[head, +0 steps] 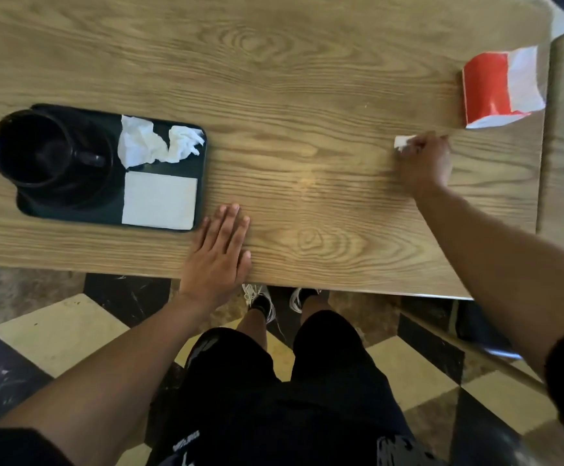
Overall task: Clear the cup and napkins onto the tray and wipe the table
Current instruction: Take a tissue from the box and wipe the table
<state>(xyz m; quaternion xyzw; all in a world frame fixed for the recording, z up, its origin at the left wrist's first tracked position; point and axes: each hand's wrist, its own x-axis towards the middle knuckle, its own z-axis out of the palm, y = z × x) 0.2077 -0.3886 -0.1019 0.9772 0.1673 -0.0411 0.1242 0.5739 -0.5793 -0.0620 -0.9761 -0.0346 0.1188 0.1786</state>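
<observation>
Checkered floor (pixel 55 331) | wood table (pixel 307 95) | left hand (pixel 216 260) flat, fingers straight | right hand (pixel 423 163) fingers pinch white wipe (pixel 401 141)

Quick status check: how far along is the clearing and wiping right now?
Clearing looks done: the black cup, crumpled napkins and a flat napkin all sit on the tray. Wiping is in hand: the right hand holds a small white tissue against the table near the red-and-white pack, while the left hand rests flat. How much tabletop remains unwiped cannot be told.
</observation>
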